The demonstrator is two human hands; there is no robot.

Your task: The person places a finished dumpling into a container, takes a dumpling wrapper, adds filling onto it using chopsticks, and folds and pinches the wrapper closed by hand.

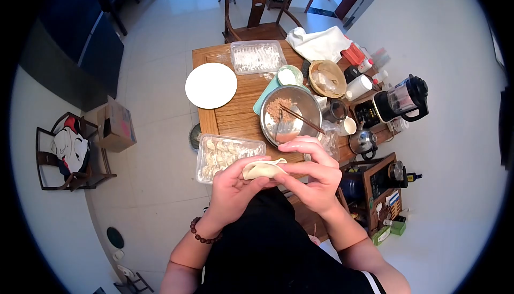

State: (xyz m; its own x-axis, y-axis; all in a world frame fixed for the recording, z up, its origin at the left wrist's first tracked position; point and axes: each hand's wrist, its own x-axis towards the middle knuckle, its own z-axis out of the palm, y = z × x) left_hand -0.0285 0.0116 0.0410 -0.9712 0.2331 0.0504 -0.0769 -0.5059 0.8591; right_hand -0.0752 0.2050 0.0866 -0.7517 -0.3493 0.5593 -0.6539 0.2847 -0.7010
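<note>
A folded dumpling point(261, 170) of pale dough is held up between both hands, close to my body. My left hand point(234, 189) grips its left end between thumb and fingers. The fingertips of my right hand point(315, 179) pinch its right end and upper edge. Just beyond the left hand, a clear plastic tray point(200, 172) holds several dumplings. Past the right hand stands a metal bowl point(316, 104) with minced filling point(279, 107) at its bottom and a pair of chopsticks point(302, 118) leaning across it.
On the wooden table point(235, 117) are a white round plate point(211, 85), a second plastic tray point(259, 57), a small bowl of white powder point(289, 76) and a woven basket point(327, 78). A blender point(404, 101) and a kettle point(363, 143) stand along the right side. A wooden chair point(258, 13) is at the far edge.
</note>
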